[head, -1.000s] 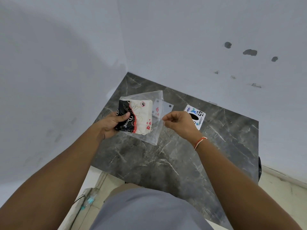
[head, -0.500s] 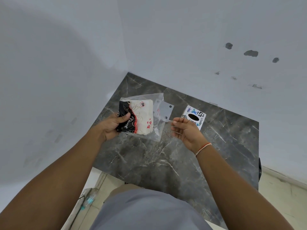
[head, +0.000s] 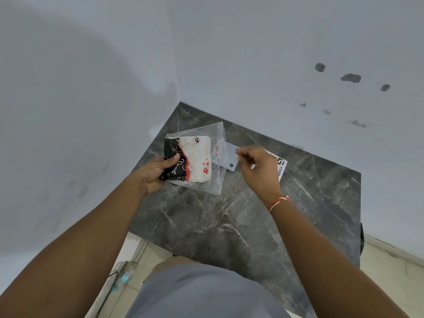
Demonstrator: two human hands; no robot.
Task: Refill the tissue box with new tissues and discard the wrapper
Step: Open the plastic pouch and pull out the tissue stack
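My left hand (head: 158,172) grips a pack of tissues (head: 190,160), printed black, red and cream, through its clear plastic wrapper (head: 216,177). The pack is held just above the dark marble table (head: 229,226). My right hand (head: 259,171) pinches the wrapper's flap (head: 229,157) at the pack's right end with thumb and forefinger. A white tissue box (head: 281,167) with printed lettering lies flat on the table behind my right hand, mostly hidden by it.
The table stands in a corner, with white walls (head: 91,88) close on the left and behind. A clear plastic bottle (head: 124,277) and a cable lie on the floor at the lower left. Tiled floor (head: 394,278) shows to the right of the table.
My right hand, open half a second ago, has risen and closed on the wrapper's flap. It now covers most of the tissue box. The left hand keeps its hold on the pack.
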